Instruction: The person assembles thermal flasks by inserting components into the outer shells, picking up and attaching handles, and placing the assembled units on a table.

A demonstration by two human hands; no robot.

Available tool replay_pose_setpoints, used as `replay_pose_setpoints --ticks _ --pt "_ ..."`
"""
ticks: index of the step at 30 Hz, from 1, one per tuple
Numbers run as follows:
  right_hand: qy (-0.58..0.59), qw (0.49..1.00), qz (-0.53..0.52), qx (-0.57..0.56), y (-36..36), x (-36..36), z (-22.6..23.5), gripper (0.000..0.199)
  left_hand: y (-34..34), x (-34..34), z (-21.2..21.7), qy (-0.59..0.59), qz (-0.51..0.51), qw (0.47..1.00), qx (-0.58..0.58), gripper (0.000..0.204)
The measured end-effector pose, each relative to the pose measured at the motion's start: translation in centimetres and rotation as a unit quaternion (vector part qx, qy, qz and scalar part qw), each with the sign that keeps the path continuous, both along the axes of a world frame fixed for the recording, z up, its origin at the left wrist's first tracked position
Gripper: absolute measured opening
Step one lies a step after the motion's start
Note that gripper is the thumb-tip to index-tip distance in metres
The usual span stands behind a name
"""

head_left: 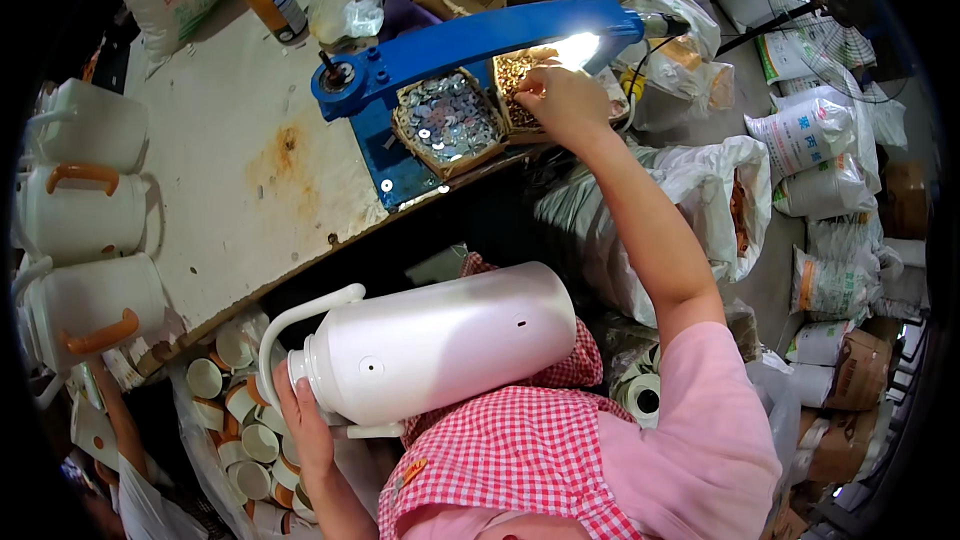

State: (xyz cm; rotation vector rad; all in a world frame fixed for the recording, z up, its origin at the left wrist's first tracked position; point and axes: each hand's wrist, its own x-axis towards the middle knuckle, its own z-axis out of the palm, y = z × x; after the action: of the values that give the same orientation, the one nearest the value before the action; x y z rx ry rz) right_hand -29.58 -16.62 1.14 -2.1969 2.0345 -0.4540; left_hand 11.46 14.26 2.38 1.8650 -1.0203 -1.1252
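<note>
A: From my remote seat, what surfaces do I get mid-frame?

B: I see smooth, pale plastic on the jug, with a soft satin sheen; below it, the checked apron is matt woven cloth

A: And at upper centre?

B: I make out glossy blue paint on the long arm, shiny silvery metal on the washers and a brassy metallic glitter on the small pieces

A: Further left?

B: The tabletop looks dull, with rough rusty stains; the orange handles at far left look like smooth, glossy plastic
</note>
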Motion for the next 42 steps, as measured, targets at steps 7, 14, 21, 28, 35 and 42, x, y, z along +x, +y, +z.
replay_pose_setpoints --ticks 7,14,21,28,35,42 --pt "-0.071 0.996 0.002 -0.054 0.1 0.1 -0.8 0.013 -1.7 -0.7 0.6 -0.010 -0.009 1.000 -0.024 0.038" --pt "-0.212 0.975 0.048 0.037 0.9 -1.2 0.7 0.011 -2.5 -0.5 0.1 -0.018 -0.041 0.998 -0.053 0.033" --pt "-0.206 0.978 0.029 0.020 0.5 -0.6 0.7 0.014 -2.7 -0.5 0.4 -0.018 -0.046 0.996 -0.072 0.032" --pt "-0.460 0.881 0.100 -0.043 3.3 4.9 7.0 0.008 -2.6 -0.8 1.3 -0.058 -0.040 0.995 -0.071 0.031" --pt "-0.590 0.768 0.247 0.010 -1.7 14.7 9.6 0.013 -2.7 -0.4 0.4 -0.055 -0.052 0.995 -0.068 0.031" --pt "-0.477 0.839 0.259 0.040 -2.6 14.7 9.8 0.014 -2.7 -0.6 0.5 -0.041 -0.035 0.996 -0.066 0.031"
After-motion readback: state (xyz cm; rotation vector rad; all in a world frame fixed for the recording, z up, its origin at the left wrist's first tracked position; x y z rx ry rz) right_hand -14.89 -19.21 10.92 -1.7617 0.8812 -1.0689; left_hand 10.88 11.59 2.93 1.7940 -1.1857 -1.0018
